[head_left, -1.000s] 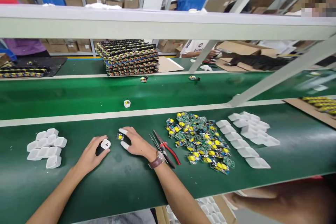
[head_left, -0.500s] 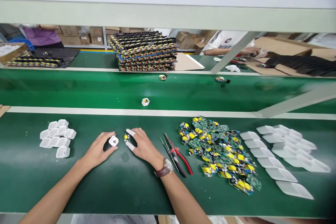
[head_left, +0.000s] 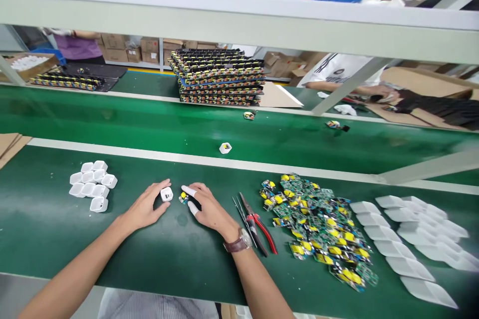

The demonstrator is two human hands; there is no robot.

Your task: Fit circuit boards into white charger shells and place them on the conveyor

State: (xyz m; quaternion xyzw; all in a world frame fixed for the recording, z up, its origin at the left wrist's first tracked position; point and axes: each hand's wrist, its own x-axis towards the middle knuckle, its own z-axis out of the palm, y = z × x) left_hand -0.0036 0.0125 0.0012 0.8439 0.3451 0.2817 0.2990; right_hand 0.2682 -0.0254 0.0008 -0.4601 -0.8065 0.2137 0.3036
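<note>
Left hand (head_left: 144,209) gripping white charger shell (head_left: 166,194), right hand (head_left: 207,208) pinching circuit board (head_left: 183,198)

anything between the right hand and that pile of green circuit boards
Yes. The red-handled pliers and thin tweezers lie on the mat between the right hand and the circuit boards.

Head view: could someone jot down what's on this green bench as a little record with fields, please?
Left hand: left hand holds a white plastic shell at its fingertips
Right hand: right hand pinches a small circuit board, white caps on two fingers
Wrist: watch on the right arm
Tools: red-handled pliers beside tweezers
Right of tools: heap of circuit boards, then rows of white covers
Far left: cluster of white shells
Belt behind: one lone shell
</note>
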